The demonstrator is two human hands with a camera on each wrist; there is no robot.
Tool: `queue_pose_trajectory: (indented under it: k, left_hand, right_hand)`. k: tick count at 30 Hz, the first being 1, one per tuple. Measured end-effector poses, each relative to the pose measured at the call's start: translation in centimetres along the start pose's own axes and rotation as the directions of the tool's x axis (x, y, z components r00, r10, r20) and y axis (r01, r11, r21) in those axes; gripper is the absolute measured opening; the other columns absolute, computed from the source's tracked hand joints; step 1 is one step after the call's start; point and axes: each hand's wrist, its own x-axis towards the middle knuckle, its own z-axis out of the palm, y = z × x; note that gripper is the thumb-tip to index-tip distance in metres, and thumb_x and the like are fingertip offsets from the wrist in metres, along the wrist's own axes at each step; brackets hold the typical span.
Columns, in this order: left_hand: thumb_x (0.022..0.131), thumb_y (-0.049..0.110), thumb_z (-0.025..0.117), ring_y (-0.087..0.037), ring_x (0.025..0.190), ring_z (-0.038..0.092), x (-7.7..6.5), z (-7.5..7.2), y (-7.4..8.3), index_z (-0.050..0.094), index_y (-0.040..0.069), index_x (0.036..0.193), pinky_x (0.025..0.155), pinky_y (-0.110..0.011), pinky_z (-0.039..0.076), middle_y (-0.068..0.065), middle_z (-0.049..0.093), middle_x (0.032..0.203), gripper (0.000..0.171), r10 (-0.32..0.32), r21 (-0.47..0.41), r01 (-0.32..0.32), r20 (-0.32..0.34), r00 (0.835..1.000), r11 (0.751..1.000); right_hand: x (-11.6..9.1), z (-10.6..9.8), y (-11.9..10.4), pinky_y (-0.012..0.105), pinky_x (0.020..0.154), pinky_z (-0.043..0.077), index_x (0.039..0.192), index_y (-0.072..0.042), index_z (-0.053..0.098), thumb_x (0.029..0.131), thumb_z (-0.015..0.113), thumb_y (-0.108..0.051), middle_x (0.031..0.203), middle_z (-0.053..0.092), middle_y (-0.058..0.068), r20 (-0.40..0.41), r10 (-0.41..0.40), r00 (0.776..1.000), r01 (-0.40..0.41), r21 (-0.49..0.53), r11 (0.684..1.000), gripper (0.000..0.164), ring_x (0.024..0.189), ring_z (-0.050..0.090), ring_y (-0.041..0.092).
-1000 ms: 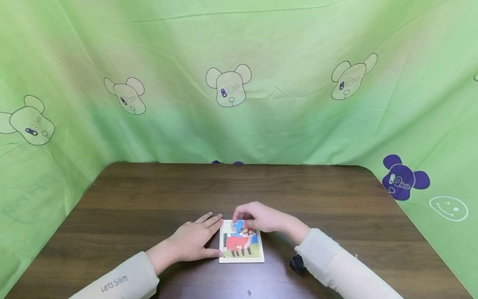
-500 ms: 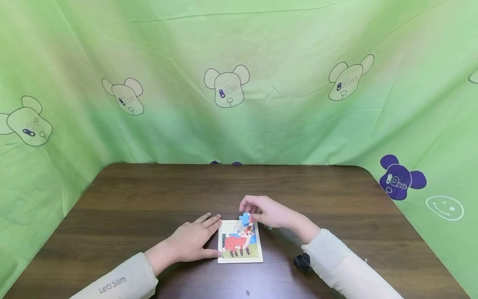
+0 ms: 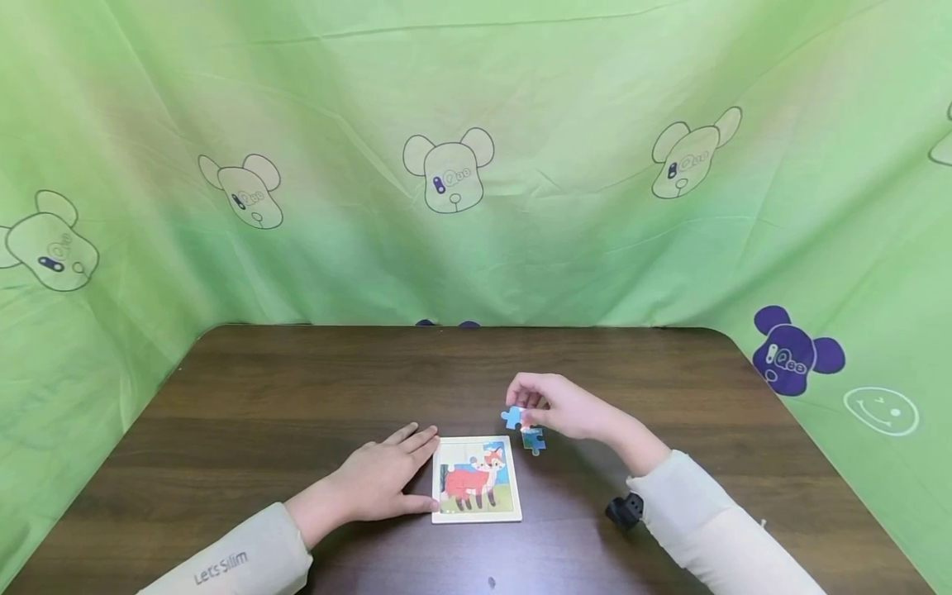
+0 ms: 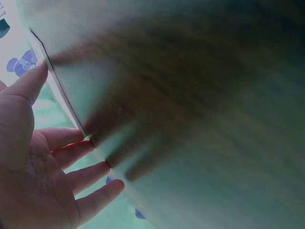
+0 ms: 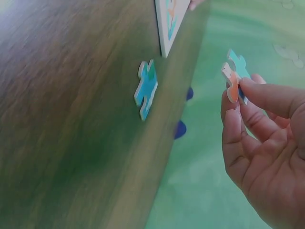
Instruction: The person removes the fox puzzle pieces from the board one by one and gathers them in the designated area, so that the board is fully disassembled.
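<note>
A square jigsaw puzzle board (image 3: 477, 518) with a pale rim lies on the table, showing a red deer-like animal. The upper left part of its picture is bare. My left hand (image 3: 372, 481) rests flat at the board's left edge, thumb and fingertips touching the rim. Beyond the board's upper right corner, my right hand (image 3: 568, 409) pinches a blue and orange puzzle piece (image 5: 231, 82) between thumb and fingers, above the table. Under that hand, a second puzzle piece (image 3: 534, 441), blue with some green, lies on the wood.
The brown wooden table (image 3: 335, 380) has its far edge against a green curtain (image 3: 565, 248) printed with bear heads. A small black device (image 3: 625, 511) is at the right sleeve's cuff.
My right hand has lifted a puzzle piece off the board and carried it right and away, uncovering the loose piece on the table. My left hand stays at the board's edge.
</note>
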Motion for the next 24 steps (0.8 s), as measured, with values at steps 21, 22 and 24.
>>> queue_pose_trajectory:
  k: [21, 22, 24]
  left_hand:
    - [0.088, 0.064, 0.061, -0.031, 0.146, 0.038, 0.1, 0.2, -0.1, 0.043, 0.009, 0.15, 0.095, -0.054, 0.051, -0.006, 0.04, 0.159, 0.085, 0.006, 0.015, -0.006, 0.002, 1.0, 1.0]
    - [0.088, 0.064, 0.061, -0.031, 0.146, 0.038, 0.1, 0.2, -0.1, 0.043, 0.009, 0.15, 0.095, -0.053, 0.051, -0.005, 0.04, 0.159, 0.085, 0.004, 0.015, -0.004, 0.005, 1.0, 1.0]
    - [0.088, 0.064, 0.062, -0.031, 0.146, 0.038, 0.1, 0.1, -0.1, 0.043, 0.01, 0.151, 0.095, -0.054, 0.051, -0.005, 0.039, 0.159, 0.085, 0.0, 0.011, 0.0, 0.01, 1.0, 1.0]
  right_hand:
    - [-4.6, -3.3, 3.3, 0.026, 0.071, 0.052, 0.099, -0.006, 0.064, 0.09, 0.062, 0.007, 0.084, 0.065, 0.004, -0.083, 0.055, 0.995, -0.059, -0.047, 0.997, 0.016, 0.076, 0.06, 0.011]
    - [-4.7, -3.4, 3.5, 0.026, 0.07, 0.052, 0.099, -0.006, 0.064, 0.09, 0.062, 0.007, 0.084, 0.065, 0.004, -0.081, 0.051, 0.995, -0.055, -0.05, 0.997, 0.016, 0.076, 0.06, 0.011]
    - [-4.9, -3.5, 3.9, 0.026, 0.07, 0.051, 0.099, -0.006, 0.065, 0.089, 0.063, 0.007, 0.083, 0.065, 0.003, -0.078, 0.05, 0.996, -0.054, -0.051, 0.997, 0.016, 0.076, 0.06, 0.01]
